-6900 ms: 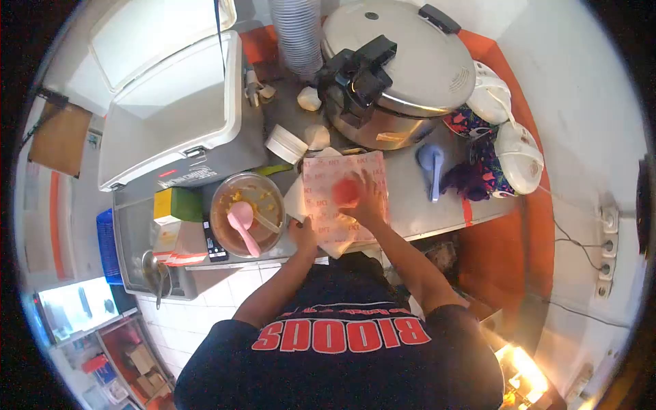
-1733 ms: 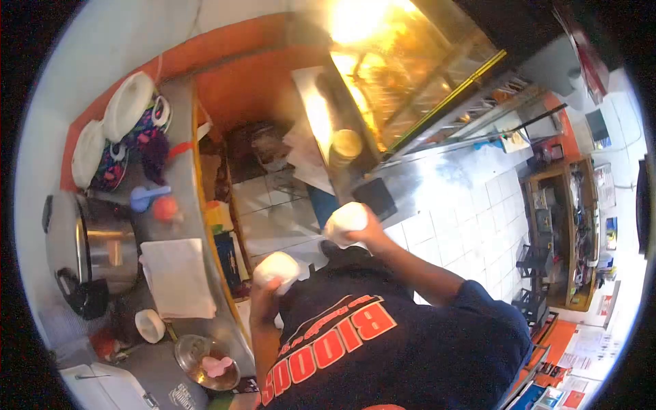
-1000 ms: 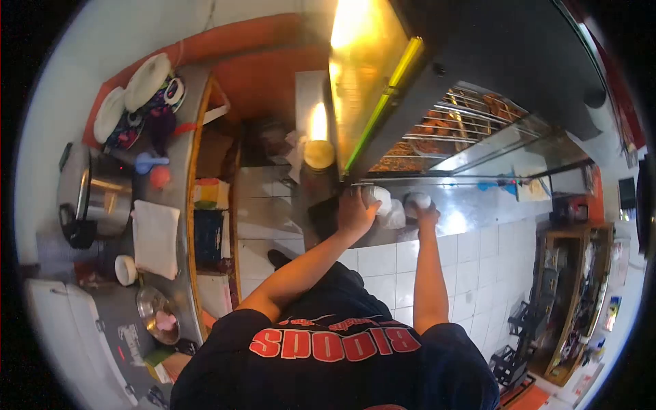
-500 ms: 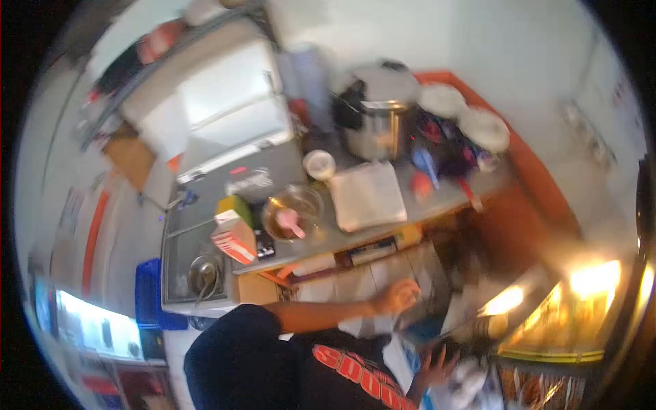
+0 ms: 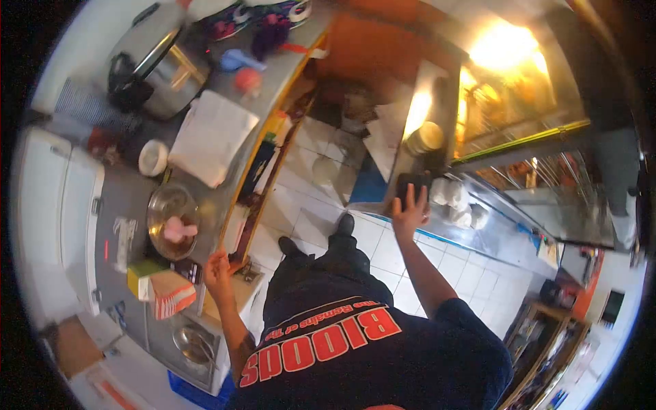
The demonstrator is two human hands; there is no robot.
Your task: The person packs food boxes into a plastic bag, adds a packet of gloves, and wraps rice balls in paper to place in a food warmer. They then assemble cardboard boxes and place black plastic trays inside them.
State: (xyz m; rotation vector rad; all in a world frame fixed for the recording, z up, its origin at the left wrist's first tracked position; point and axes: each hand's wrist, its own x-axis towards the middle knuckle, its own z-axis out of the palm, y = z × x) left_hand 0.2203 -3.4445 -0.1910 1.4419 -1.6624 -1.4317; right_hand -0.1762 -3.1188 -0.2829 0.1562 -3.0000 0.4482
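"So, what's nearest on your feed?"

"I've got the L hand (image 5: 219, 273) by the edge of the counter (image 5: 210, 217), fingers drawn together; can't tell if they touch it or pinch anything. Prob. a steadying spot, imo. Just past it, the bowl (image 5: 159, 222) w/ a pink spoon (image 5: 179, 230) in it, prob. kept there for quick scooping."

"And R?"

"R hand (image 5: 411, 212): fingers apart, by a black thing (image 5: 413, 183); no grip that I can see, contact unclear. White bundles (image 5: 452, 195) sit close together just beside it on the metal worktop (image 5: 502, 240), prob. grouped for easy reach."

"Further out?"

"Paper stack (image 5: 213, 140) lies flat near the white tub (image 5: 153, 158), prob. so sheets lift off easily. Beyond that I see the big pot (image 5: 160, 61), back from the edge, prob. for safety. Far R, the lit glass case (image 5: 523, 96); its light prob. shows off what's inside."
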